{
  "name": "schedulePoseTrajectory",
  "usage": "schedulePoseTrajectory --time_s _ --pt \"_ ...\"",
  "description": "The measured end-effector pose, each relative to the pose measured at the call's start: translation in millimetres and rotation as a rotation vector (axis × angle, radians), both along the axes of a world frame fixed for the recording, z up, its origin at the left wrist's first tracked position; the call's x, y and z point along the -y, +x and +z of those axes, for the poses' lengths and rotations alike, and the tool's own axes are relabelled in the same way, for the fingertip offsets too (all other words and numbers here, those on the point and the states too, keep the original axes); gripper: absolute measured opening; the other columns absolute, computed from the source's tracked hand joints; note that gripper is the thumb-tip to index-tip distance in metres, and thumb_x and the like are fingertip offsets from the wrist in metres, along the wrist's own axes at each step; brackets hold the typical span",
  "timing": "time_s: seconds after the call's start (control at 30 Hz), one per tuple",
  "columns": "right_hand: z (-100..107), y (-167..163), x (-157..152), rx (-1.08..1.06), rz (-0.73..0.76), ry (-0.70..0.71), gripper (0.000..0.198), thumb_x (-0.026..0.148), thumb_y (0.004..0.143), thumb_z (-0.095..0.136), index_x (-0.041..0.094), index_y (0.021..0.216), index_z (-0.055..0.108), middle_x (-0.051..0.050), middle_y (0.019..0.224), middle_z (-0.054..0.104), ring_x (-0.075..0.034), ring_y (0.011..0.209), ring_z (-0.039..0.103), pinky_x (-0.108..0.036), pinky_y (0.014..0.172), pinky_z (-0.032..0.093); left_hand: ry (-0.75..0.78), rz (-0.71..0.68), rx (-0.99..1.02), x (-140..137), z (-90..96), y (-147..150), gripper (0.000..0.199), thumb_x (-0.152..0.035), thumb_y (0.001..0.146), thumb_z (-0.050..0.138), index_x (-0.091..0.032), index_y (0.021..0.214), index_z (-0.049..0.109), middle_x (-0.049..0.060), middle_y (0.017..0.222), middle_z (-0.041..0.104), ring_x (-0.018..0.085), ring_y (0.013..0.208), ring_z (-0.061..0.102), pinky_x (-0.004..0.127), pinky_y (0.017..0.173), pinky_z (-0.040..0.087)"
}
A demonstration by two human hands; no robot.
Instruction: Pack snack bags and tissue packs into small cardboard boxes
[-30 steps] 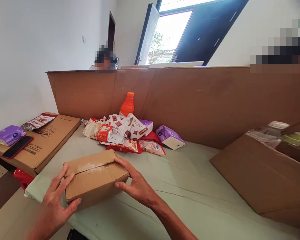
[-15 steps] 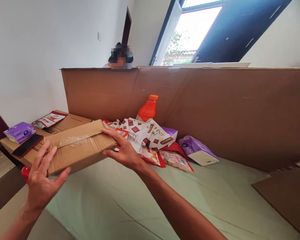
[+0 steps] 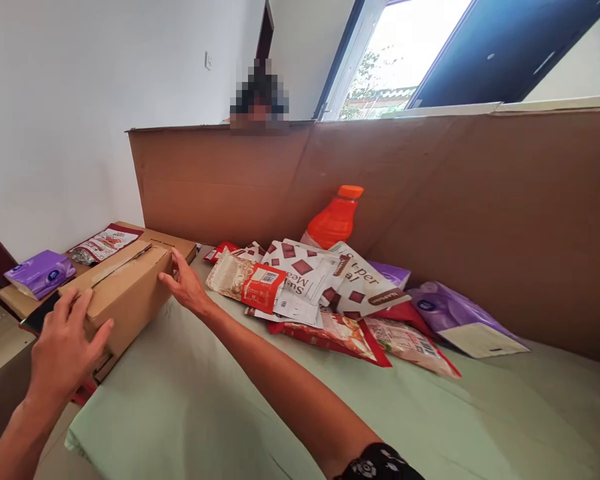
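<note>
A closed cardboard box [image 3: 135, 300] is at the left end of the green-covered table, held between my two hands. My left hand [image 3: 65, 347] grips its near left corner, fingers over the top edge and thumb along the side. At the far right end, my right hand [image 3: 185, 283] presses its fingers and thumb against the cardboard. The box sits against a larger flat carton [image 3: 167, 241] and hides much of it. A dark phone [image 3: 39, 315] is mostly covered by my left hand and the box.
A purple tissue pack [image 3: 40, 273] and a foil food pouch [image 3: 107, 241] lie on the carton. Right of my hands is a pile of food packets [image 3: 300, 267], an orange bottle [image 3: 333, 217] and another tissue pack [image 3: 460, 317]. Behind stands a cardboard partition [image 3: 220, 173], with a person [image 3: 259, 100] beyond.
Both hands have moved the cardboard box left and away from the packets, and its side now faces me more. A packet with a red label shows fully. The view has shifted.
</note>
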State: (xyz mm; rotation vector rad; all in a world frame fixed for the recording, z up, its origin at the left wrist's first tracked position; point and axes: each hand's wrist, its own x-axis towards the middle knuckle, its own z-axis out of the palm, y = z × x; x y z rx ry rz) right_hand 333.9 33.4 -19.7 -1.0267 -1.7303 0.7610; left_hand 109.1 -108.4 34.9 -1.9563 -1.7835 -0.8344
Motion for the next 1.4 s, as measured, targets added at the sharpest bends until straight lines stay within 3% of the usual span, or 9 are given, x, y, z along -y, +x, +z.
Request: schedulePoseTrajectory --time_s 0.13,0.23,0.33,0.57,0.8,1.03,1.2,1.3,1.4 --pt "-49.6 5.5 19.3 0.04 -0.128 -0.037 0.07 0.033 0.09 0.058 0.018 0.155 0.037 -0.017 0.155 0.047 -0.03 0.143 0.045 -0.053 0.118 0.035 -0.171 0.153 -0.127 -51.0 12.5 28.7 0.054 -0.04 0.095 0.051 -0.012 0.141 0.053 0.02 0.15 0.047 0.043 0.121 0.058 0.053 0.091 0.055" --pt "-88.0 21.6 46.4 0.101 -0.166 -0.05 0.059 0.022 0.084 0.058 0.021 0.144 0.053 -0.016 0.148 0.055 -0.031 0.139 0.05 -0.057 0.116 0.036 -0.204 0.148 -0.127 -95.5 17.4 51.1 0.053 -0.037 0.095 0.055 -0.015 0.142 0.051 0.019 0.151 0.045 0.04 0.119 0.058 0.049 0.089 0.055" --pt "-108.6 33.2 65.5 0.152 -0.162 -0.024 0.057 0.017 0.08 0.06 0.022 0.136 0.06 -0.014 0.148 0.057 -0.029 0.138 0.051 -0.055 0.117 0.037 -0.211 0.121 -0.117 -134.9 19.6 71.9 0.051 -0.037 0.094 0.056 -0.015 0.14 0.051 0.02 0.149 0.046 0.039 0.119 0.058 0.047 0.09 0.053" --pt "-105.6 33.1 72.9 0.202 -0.142 0.009 0.045 0.015 0.081 0.061 0.021 0.125 0.068 -0.015 0.146 0.059 -0.029 0.135 0.055 -0.054 0.114 0.04 -0.243 0.076 -0.127 -198.0 23.4 121.0 0.046 -0.035 0.093 0.056 -0.013 0.134 0.054 0.02 0.141 0.05 0.038 0.118 0.057 0.044 0.089 0.053" --pt "-89.6 31.2 77.1 0.221 -0.134 -0.016 0.035 0.012 0.081 0.062 0.019 0.114 0.073 -0.015 0.144 0.061 -0.028 0.132 0.057 -0.05 0.112 0.042 -0.24 0.089 -0.112 -234.0 26.5 156.7 0.051 -0.034 0.093 0.055 -0.01 0.138 0.05 0.026 0.143 0.046 0.042 0.123 0.055 0.048 0.093 0.051" --pt "-84.2 29.8 72.8 0.218 -0.145 -0.039 0.031 0.009 0.08 0.063 0.021 0.106 0.075 -0.012 0.14 0.064 -0.026 0.13 0.058 -0.047 0.11 0.042 -0.231 0.074 -0.097 -234.4 29.0 162.1 0.06 -0.034 0.09 0.058 -0.014 0.145 0.044 0.028 0.15 0.04 0.042 0.115 0.064 0.049 0.091 0.054" --pt "-80.3 29.5 71.8 0.22 -0.143 -0.053 0.029 0.009 0.081 0.062 0.019 0.103 0.077 -0.014 0.139 0.065 -0.027 0.128 0.06 -0.047 0.109 0.044 -0.186 -0.006 -0.134 -201.5 32.5 138.4 0.072 -0.032 0.09 0.057 -0.018 0.156 0.032 0.026 0.168 0.011 0.047 0.123 0.06 0.054 0.091 0.054" --pt "-77.4 29.0 72.6 0.221 -0.146 -0.049 0.029 0.009 0.08 0.062 0.02 0.103 0.077 -0.013 0.139 0.065 -0.028 0.128 0.06 -0.049 0.109 0.044 -0.173 -0.092 -0.153 -154.4 5.4 117.9 0.068 -0.034 0.094 0.048 -0.015 0.157 0.031 0.023 0.169 0.007 0.046 0.129 0.057 0.052 0.086 0.057" --pt "-75.9 28.6 71.2 0.233 -0.158 -0.044 0.03 0.009 0.081 0.063 0.021 0.105 0.077 -0.013 0.14 0.065 -0.028 0.13 0.059 -0.048 0.109 0.045 -0.204 -0.244 -0.177 -98.4 -48.3 96.1 0.06 -0.04 0.095 0.043 -0.015 0.149 0.045 0.021 0.167 0.024 0.035 0.128 0.06 0.045 0.092 0.058"
